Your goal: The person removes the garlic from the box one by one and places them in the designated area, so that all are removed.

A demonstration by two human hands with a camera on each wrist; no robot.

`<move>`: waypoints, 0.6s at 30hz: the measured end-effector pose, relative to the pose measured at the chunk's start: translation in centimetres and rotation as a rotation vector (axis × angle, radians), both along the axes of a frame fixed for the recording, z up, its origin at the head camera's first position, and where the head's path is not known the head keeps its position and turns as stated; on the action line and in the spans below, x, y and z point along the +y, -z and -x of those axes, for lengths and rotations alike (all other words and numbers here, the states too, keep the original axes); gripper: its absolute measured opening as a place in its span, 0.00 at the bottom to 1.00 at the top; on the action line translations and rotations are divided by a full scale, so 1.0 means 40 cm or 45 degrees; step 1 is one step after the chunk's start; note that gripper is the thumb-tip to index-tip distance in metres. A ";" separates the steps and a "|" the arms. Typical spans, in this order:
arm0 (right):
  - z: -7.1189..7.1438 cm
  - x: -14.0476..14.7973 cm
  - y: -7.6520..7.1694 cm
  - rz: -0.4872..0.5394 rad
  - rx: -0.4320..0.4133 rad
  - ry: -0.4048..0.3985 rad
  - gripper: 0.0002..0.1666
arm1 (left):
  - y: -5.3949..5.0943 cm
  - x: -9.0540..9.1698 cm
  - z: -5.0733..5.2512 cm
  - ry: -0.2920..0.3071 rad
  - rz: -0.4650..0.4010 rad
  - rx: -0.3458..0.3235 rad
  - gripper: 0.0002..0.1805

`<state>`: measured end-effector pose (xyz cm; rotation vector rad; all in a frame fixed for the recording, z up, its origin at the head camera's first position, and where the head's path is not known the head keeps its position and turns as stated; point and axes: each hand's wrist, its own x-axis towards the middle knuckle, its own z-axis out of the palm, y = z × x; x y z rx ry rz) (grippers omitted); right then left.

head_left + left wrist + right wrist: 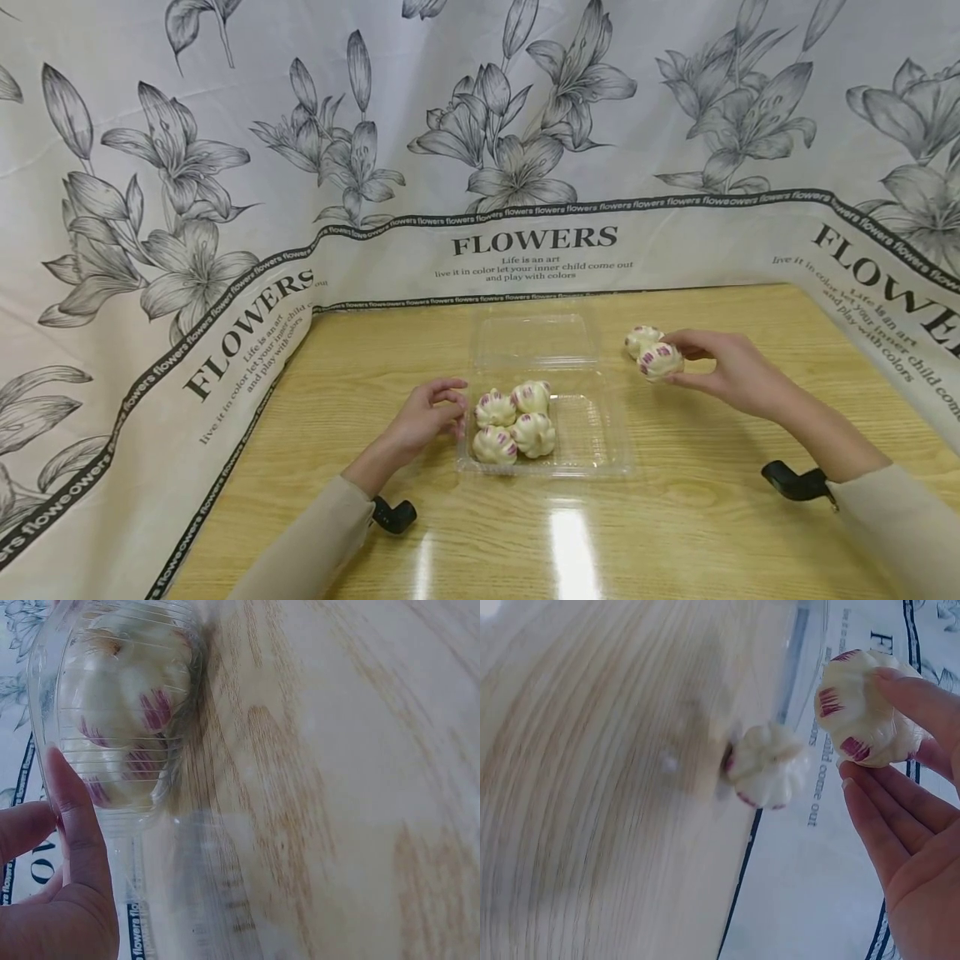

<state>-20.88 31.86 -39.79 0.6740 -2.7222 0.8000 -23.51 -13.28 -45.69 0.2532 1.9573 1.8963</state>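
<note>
My right hand (723,371) holds a garlic bulb (660,361), cream with purple streaks, between thumb and fingers above the wooden table. Just behind that bulb is another garlic bulb (642,340), standing on the table in the right wrist view. A clear plastic container (622,467) lies with its lid (532,337) folded back. Several garlic bulbs (495,408) fill its left half; bare plastic shows in the right half. At the container's left rim is my left hand (423,421), loosely bent fingers touching the edge. The left wrist view shows the thumb (79,817) against the rim.
A white cloth (536,250) printed with black flowers and lettering hangs behind and along both sides of the wooden table (697,517). Black wrist cameras (798,482) sit under both forearms. Light glares off the front of the table.
</note>
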 end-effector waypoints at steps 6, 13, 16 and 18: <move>0.034 0.050 0.010 0.006 0.031 0.067 0.28 | 0.000 -0.001 0.001 -0.002 -0.004 -0.008 0.26; 0.065 0.087 0.023 0.055 -0.023 0.165 0.31 | 0.002 -0.003 0.002 -0.001 -0.007 -0.011 0.27; 0.076 0.095 0.029 0.078 -0.081 0.203 0.33 | 0.005 -0.004 0.003 0.001 -0.005 -0.009 0.27; 0.083 0.100 0.034 0.092 -0.110 0.218 0.33 | 0.007 -0.004 0.005 -0.002 -0.002 -0.009 0.27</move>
